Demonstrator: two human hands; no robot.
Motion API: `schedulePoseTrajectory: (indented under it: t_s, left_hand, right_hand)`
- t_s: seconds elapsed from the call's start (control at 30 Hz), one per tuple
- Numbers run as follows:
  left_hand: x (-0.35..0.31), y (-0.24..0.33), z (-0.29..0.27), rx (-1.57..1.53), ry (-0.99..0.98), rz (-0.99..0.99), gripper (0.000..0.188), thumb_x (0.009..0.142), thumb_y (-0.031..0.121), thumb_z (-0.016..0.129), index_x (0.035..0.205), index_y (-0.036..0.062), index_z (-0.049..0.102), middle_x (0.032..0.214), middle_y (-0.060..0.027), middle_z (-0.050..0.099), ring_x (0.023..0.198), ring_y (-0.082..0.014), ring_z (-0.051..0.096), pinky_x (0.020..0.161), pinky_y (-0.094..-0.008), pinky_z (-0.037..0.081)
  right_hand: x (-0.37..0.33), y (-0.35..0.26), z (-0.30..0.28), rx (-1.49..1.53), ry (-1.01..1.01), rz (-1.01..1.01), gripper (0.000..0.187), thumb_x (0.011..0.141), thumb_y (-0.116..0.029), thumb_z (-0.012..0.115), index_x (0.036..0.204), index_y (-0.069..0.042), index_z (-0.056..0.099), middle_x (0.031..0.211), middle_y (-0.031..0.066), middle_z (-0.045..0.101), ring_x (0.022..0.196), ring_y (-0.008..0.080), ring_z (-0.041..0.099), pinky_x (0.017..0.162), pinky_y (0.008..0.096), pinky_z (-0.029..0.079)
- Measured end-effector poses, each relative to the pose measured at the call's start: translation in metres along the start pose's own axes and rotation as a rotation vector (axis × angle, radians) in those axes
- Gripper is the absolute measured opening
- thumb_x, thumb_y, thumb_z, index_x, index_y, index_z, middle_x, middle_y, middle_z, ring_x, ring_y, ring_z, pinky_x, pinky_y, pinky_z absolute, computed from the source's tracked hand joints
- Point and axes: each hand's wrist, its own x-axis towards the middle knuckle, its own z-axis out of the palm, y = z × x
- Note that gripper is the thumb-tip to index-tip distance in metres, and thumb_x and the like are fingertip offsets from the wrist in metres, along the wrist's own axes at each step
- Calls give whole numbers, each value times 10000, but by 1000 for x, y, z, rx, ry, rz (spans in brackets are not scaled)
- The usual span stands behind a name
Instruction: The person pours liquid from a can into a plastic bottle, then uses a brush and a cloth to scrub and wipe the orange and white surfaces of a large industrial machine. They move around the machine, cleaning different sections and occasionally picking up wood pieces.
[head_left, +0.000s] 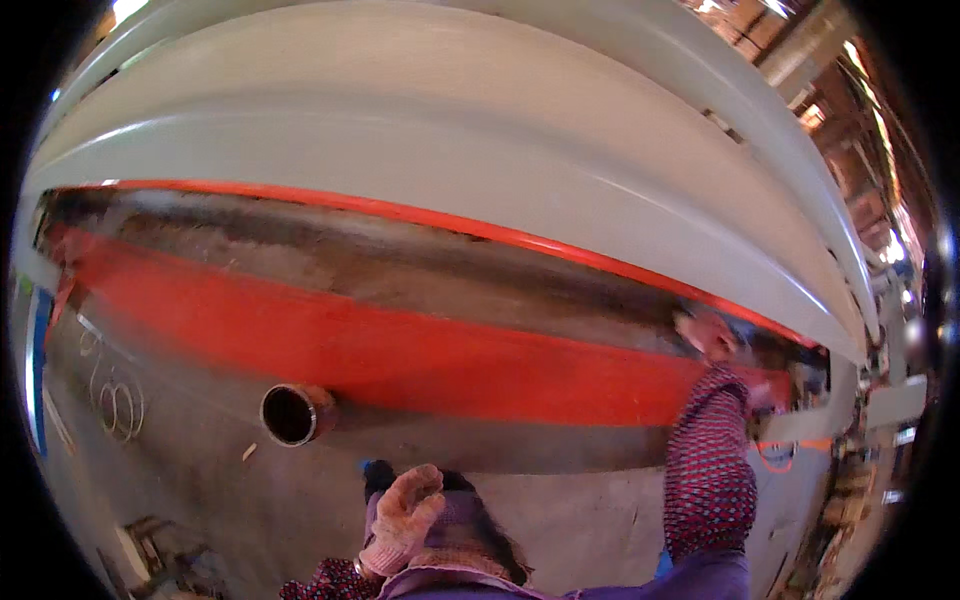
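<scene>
In the head view, the left hand (405,510), in a worn pale glove with a pink cuff, is raised close to the person's body, well below the middle of the red panel (450,370). Its fingers are curled in toward the palm; I cannot tell whether it holds anything. The right hand (710,335) reaches out to the upper edge of the red panel near its right end, over the brown strip (400,260). It is blurred, so I cannot tell whether it is open, closed or gripping, or whether it touches the strip. A patterned sleeve (710,460) covers that forearm and crosses in front of the red panel.

The brown strip, mottled and darker toward its ends, runs along the upper side of the red panel. Above the panel and beyond this strip are a thin red edge (400,208), a broad grey rail (450,150) and a wide cream surface (450,60). Just below the panel's left half, an open cylinder (325,412) shows its dark inside. Below the panel's left end, a thin coil (122,410) lies on the grey floor (590,510). Left of the panel stands a blue upright (40,370).
</scene>
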Motion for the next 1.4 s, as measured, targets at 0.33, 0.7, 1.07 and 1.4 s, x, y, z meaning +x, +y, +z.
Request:
schedulePoseTrajectory:
  t_s: [0.33,0.7,1.07,1.4]
  left_hand:
    - [-4,12,-59,559,611,516,824,685,159,826,1352,-42,386,1283,-185,510,1195,-318,519,1017,-414,425]
    - [37,71,-108,863,328,776,885,530,317,868,1247,-31,484,1259,-227,545,1123,-387,572,928,-451,489]
    - [-19,64,-220,581,675,407,838,628,367,840,1300,15,483,1259,-172,573,1129,-335,579,926,-409,487]
    - [-9,63,-279,547,957,369,842,672,289,819,1350,-9,420,1231,-192,575,1141,-342,564,937,-411,471]
  right_hand:
    - [-107,-246,-84,-173,-116,-40,537,793,-493,542,1167,-121,641,1182,179,636,1121,363,589,926,451,465]
    - [-114,-683,-103,-179,-192,-734,545,805,-409,517,1173,-24,635,1227,186,627,1125,396,601,863,531,479]
    - [-117,-761,-99,-277,-64,-815,526,746,-365,563,1059,46,664,1090,266,656,1008,444,635,858,539,473]
    - [-138,-830,-119,-117,-45,-732,550,788,-351,549,1232,-32,609,1318,220,560,1217,454,523,963,539,440]
